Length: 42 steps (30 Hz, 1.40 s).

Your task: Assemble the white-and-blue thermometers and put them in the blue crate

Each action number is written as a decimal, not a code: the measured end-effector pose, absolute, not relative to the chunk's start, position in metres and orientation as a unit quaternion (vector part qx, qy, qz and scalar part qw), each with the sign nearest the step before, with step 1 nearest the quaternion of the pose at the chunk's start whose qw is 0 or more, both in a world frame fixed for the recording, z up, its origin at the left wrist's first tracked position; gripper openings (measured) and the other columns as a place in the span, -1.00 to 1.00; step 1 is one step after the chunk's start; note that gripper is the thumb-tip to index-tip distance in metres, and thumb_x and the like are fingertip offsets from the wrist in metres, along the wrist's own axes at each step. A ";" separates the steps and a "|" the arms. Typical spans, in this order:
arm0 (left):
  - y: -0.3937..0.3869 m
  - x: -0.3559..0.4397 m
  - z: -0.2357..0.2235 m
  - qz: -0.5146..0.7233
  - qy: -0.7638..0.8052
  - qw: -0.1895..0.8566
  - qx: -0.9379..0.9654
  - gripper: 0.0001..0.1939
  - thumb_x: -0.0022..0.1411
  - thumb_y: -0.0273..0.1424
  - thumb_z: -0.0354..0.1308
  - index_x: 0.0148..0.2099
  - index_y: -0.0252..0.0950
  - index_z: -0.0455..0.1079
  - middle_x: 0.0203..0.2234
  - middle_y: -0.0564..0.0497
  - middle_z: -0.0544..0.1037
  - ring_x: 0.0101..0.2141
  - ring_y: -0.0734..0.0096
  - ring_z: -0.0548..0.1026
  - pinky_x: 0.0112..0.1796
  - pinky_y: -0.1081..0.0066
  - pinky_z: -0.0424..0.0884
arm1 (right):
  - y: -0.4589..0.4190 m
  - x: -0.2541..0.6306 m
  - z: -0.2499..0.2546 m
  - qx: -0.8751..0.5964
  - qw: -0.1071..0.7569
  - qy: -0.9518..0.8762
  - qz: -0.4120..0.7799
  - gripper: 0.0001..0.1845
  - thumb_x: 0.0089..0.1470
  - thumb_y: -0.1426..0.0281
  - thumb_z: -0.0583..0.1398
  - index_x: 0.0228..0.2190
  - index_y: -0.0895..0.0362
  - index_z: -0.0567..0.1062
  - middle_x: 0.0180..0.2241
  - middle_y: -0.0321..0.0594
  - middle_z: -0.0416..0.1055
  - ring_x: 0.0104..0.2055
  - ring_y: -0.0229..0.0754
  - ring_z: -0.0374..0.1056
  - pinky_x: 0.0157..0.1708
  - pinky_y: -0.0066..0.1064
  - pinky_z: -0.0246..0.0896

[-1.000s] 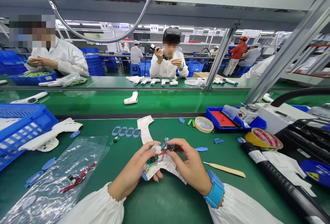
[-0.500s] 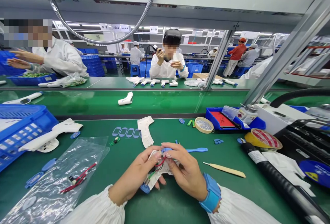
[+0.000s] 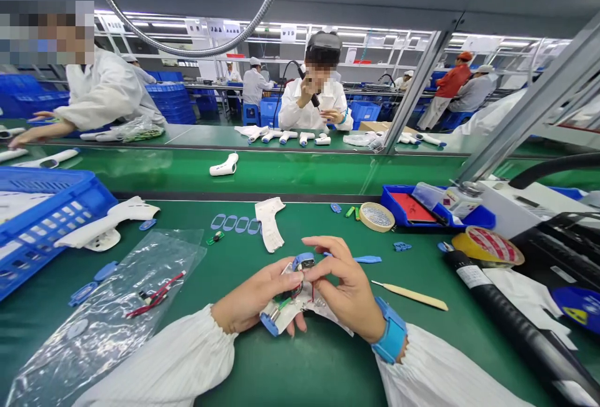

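My left hand [image 3: 255,294] is closed around an open white thermometer-gun housing half [image 3: 300,312], its inside facing up. A green circuit board, thin red and black wires and a blue end piece [image 3: 270,324] show in it. At its upper end sits a blue-rimmed part [image 3: 304,261] with a dark centre. My right hand [image 3: 349,288] pinches at the housing beside this part, with a red wire just below the fingertips; what exactly it grips is partly hidden. Just beyond lies another white shell half [image 3: 270,226]. A blue flat tool [image 3: 368,259] lies partly behind the right hand.
Left are a blue basket [image 3: 47,232], white shells [image 3: 112,222] and a plastic bag [image 3: 117,307] with red-black wires. Right are a thin tool with a yellowish handle [image 3: 417,296], a round tray of screws [image 3: 376,216], a blue bin [image 3: 389,200], tape [image 3: 487,246] and a black tube [image 3: 515,326]. Co-workers sit opposite.
My right hand has opened its grasp somewhat and raised its fingers, exposing the blue-rimmed part and more of the housing. The view has shifted. The co-worker at left has reached downward.
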State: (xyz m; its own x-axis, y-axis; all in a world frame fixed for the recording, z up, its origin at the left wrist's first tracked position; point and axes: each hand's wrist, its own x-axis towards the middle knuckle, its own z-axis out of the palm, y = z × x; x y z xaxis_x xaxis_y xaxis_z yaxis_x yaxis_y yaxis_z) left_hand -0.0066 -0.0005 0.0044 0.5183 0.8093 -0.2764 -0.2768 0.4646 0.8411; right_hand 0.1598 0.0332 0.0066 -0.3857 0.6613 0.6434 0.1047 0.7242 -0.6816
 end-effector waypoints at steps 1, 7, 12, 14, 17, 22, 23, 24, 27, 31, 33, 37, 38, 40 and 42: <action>-0.001 -0.006 0.004 0.345 0.344 0.784 0.384 -0.61 0.13 -0.18 0.14 -0.05 -0.26 0.23 -0.53 0.04 0.45 -0.57 0.38 0.52 -0.63 0.54 0.39 | 0.033 0.160 0.007 -0.247 0.494 -0.788 0.274 -0.70 -0.08 0.68 0.10 -0.50 0.04 0.47 -0.09 -0.25 0.36 -0.07 -0.12 0.21 -0.16 -0.23 0.19; 0.001 -0.007 0.010 0.384 0.386 0.746 0.384 -0.54 0.12 -0.15 0.14 -0.01 -0.29 0.20 -0.55 0.01 0.50 -0.61 0.47 0.48 -0.63 0.57 0.37 | 0.036 0.166 0.010 -0.248 0.454 -0.828 0.215 -0.73 -0.06 0.65 0.08 -0.46 0.06 0.47 -0.06 -0.20 0.31 -0.06 -0.10 0.18 -0.17 -0.22 0.20; 0.008 -0.015 0.017 0.466 0.487 0.638 0.372 -0.54 0.09 -0.16 0.17 -0.02 -0.26 0.21 -0.52 0.04 0.49 -0.60 0.48 0.46 -0.60 0.53 0.39 | 0.042 0.180 0.018 -0.198 0.381 -0.885 0.178 -0.76 -0.13 0.64 0.09 -0.49 0.09 0.47 -0.10 -0.17 0.36 -0.02 -0.05 0.17 -0.07 -0.16 0.16; 0.008 -0.016 0.018 0.485 0.520 0.589 0.384 -0.51 0.05 -0.18 0.20 -0.01 -0.24 0.20 -0.47 0.04 0.50 -0.56 0.46 0.46 -0.57 0.51 0.40 | 0.043 0.184 0.023 -0.163 0.365 -0.889 0.226 -0.76 -0.15 0.59 0.11 -0.43 0.08 0.48 -0.17 -0.17 0.41 -0.06 -0.07 0.22 -0.07 -0.18 0.18; 0.003 -0.012 0.017 0.485 0.551 0.517 0.440 -0.55 0.06 -0.19 0.19 -0.03 -0.22 0.21 -0.45 0.07 0.47 -0.49 0.42 0.46 -0.49 0.47 0.41 | 0.040 0.184 0.029 -0.184 0.400 -0.846 0.300 -0.69 -0.03 0.49 0.13 -0.19 0.07 0.43 -0.16 -0.16 0.40 -0.10 -0.10 0.27 -0.06 -0.21 0.19; -0.007 -0.003 0.017 0.460 0.565 0.399 0.558 -0.66 0.07 -0.24 0.19 -0.10 -0.20 0.34 -0.33 0.03 0.46 -0.34 0.36 0.41 -0.30 0.44 0.33 | 0.032 0.170 0.024 -0.287 0.411 -0.803 0.323 -0.58 0.07 0.28 0.19 -0.02 0.07 0.32 -0.09 -0.13 0.34 -0.07 -0.09 0.26 -0.05 -0.25 0.18; -0.007 -0.002 0.017 0.459 0.564 0.385 0.568 -0.68 0.06 -0.25 0.20 -0.11 -0.20 0.35 -0.29 0.02 0.46 -0.30 0.35 0.40 -0.26 0.44 0.31 | 0.031 0.167 0.021 -0.296 0.405 -0.801 0.326 -0.59 0.08 0.28 0.19 -0.02 0.06 0.32 -0.12 -0.14 0.36 -0.09 -0.10 0.27 -0.07 -0.26 0.19; -0.008 -0.002 0.018 0.456 0.562 0.382 0.574 -0.67 0.07 -0.25 0.20 -0.10 -0.20 0.34 -0.25 0.01 0.45 -0.29 0.35 0.39 -0.24 0.45 0.29 | 0.031 0.165 0.019 -0.302 0.404 -0.798 0.329 -0.62 0.09 0.29 0.19 -0.04 0.06 0.33 -0.14 -0.16 0.38 -0.11 -0.12 0.29 -0.08 -0.28 0.20; -0.007 -0.003 0.019 0.430 0.549 0.432 0.572 -0.59 0.10 -0.26 0.17 0.00 -0.19 0.25 -0.24 0.02 0.43 -0.32 0.39 0.37 -0.26 0.46 0.29 | 0.031 0.163 0.016 -0.309 0.411 -0.781 0.354 -0.70 0.08 0.35 0.20 -0.10 0.06 0.38 -0.18 -0.22 0.40 -0.15 -0.15 0.31 -0.13 -0.33 0.21; -0.007 -0.005 0.020 0.396 0.500 0.552 0.538 -0.51 0.19 -0.29 0.02 0.16 -0.20 0.09 -0.36 0.04 0.42 -0.39 0.42 0.36 -0.34 0.46 0.30 | 0.032 0.166 0.016 -0.303 0.402 -0.779 0.374 -0.73 0.06 0.38 0.21 -0.14 0.03 0.42 -0.25 -0.28 0.43 -0.22 -0.17 0.31 -0.13 -0.30 0.17; -0.007 -0.005 0.020 0.395 0.486 0.580 0.520 -0.54 0.19 -0.33 -0.03 0.15 -0.21 0.12 -0.39 0.05 0.41 -0.42 0.45 0.34 -0.37 0.47 0.28 | 0.030 0.166 0.016 -0.295 0.398 -0.792 0.356 -0.72 0.04 0.37 0.24 -0.15 0.01 0.43 -0.28 -0.30 0.44 -0.25 -0.17 0.30 -0.10 -0.25 0.12; -0.008 -0.006 0.018 0.414 0.450 0.608 0.507 -0.51 0.05 -0.47 -0.01 0.08 -0.24 0.21 -0.42 0.08 0.39 -0.46 0.48 0.32 -0.40 0.47 0.26 | 0.026 0.164 0.015 -0.300 0.408 -0.807 0.303 -0.69 0.01 0.36 0.27 -0.15 -0.02 0.44 -0.27 -0.24 0.37 -0.21 -0.12 0.26 -0.15 -0.23 0.16; -0.008 -0.006 0.018 0.418 0.438 0.615 0.505 -0.50 0.02 -0.48 0.00 0.07 -0.24 0.22 -0.42 0.08 0.39 -0.46 0.48 0.32 -0.41 0.47 0.26 | 0.025 0.163 0.015 -0.306 0.411 -0.807 0.292 -0.69 0.00 0.36 0.27 -0.15 -0.02 0.45 -0.27 -0.22 0.34 -0.20 -0.11 0.24 -0.18 -0.24 0.18; -0.008 -0.006 0.019 0.421 0.420 0.624 0.508 -0.52 0.01 -0.47 0.02 0.05 -0.25 0.23 -0.43 0.07 0.40 -0.44 0.45 0.33 -0.41 0.47 0.26 | 0.024 0.163 0.014 -0.318 0.417 -0.806 0.275 -0.69 -0.01 0.37 0.27 -0.16 -0.02 0.46 -0.29 -0.21 0.29 -0.21 -0.10 0.22 -0.22 -0.26 0.22; -0.009 -0.005 0.021 0.422 0.407 0.621 0.520 -0.56 0.05 -0.43 0.05 0.04 -0.26 0.24 -0.45 0.06 0.39 -0.42 0.43 0.33 -0.40 0.47 0.26 | 0.025 0.163 0.014 -0.323 0.417 -0.807 0.266 -0.68 -0.01 0.39 0.27 -0.15 -0.02 0.47 -0.31 -0.21 0.27 -0.21 -0.10 0.22 -0.23 -0.24 0.23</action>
State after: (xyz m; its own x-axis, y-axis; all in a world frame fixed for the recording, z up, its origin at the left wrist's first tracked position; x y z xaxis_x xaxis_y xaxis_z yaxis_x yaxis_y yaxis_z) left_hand -0.0054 -0.0093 0.0208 0.3126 0.9475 -0.0670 -0.1002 0.1030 0.9896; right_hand 0.1633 0.0251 0.0138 -0.4432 0.7429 0.5016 0.2992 0.6501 -0.6985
